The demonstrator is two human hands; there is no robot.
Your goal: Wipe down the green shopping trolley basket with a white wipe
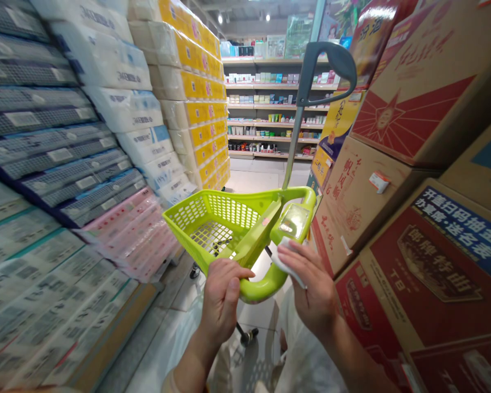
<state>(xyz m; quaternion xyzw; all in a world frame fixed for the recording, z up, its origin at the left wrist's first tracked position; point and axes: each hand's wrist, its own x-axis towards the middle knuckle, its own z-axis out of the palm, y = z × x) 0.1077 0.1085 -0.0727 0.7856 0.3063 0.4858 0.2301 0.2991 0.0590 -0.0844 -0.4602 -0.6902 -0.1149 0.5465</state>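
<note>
A lime-green shopping cart (213, 204) with a perforated basket stands before me in the aisle. My left hand (223, 297) wraps round the near left part of its thick green handle (259, 289). Against the handle's right side, my right hand (311, 281) presses a white cloth (288, 262); whether it is fabric or tissue I cannot tell. Just ahead of those fingers is a shiny rectangular panel (294, 219) set in the handle. The basket's visible floor is bare mesh. A metal pole rises from the cart to a grey loop grip (329, 68).
Packs of tissue paper (188, 93) are stacked high on the left. Cardboard cartons (425, 82) form a wall close on the right. Shelves (270, 109) of small boxes and bottles stand at the back. A caster wheel (249, 335) shows below the cart on the tiled floor.
</note>
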